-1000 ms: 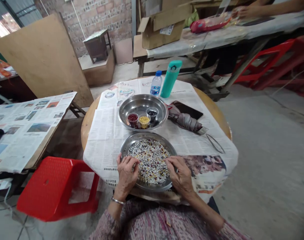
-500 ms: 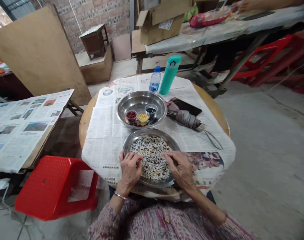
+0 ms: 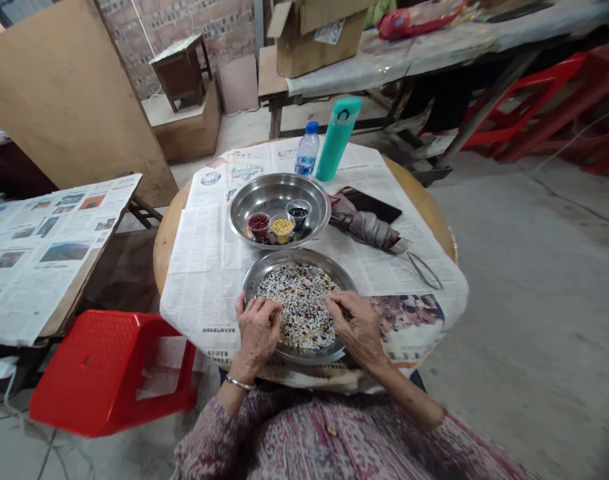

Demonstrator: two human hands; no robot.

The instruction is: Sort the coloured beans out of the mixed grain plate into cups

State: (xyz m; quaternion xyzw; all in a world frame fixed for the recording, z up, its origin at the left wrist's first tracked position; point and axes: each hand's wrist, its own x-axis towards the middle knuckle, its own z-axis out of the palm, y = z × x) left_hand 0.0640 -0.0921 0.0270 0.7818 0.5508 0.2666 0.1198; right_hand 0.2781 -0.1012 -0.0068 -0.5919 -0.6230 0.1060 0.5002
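In front of me is a steel basin (image 3: 349, 275) with a spread of mixed white, black, yellow and dark red grains and beans (image 3: 301, 303). My left hand (image 3: 258, 333) lies over its left rim, fingers bent, thumb and forefinger drawn together beside the grains. On the right side, my right hand (image 3: 357, 327) reaches over the rim with its fingertips pinched just above the grains. Whatever either pinch holds is too small to make out. Behind stands a second steel basin (image 3: 244, 200) with clear cups of red beans (image 3: 259, 225), yellow beans (image 3: 282, 229) and black beans (image 3: 299, 212).
Newspaper (image 3: 199, 267) covers the round table. Toward its back stand a water bottle (image 3: 307, 150) and a teal flask (image 3: 338, 140). A folded umbrella (image 3: 367, 227) and a dark flat phone-like object (image 3: 374, 205) lie right. A red stool (image 3: 99, 373) is at the left.
The view has tipped downward a little, so things sit higher in the picture. The near basin has shifted slightly right relative to the far one. Both hands keep nearly the same pose.
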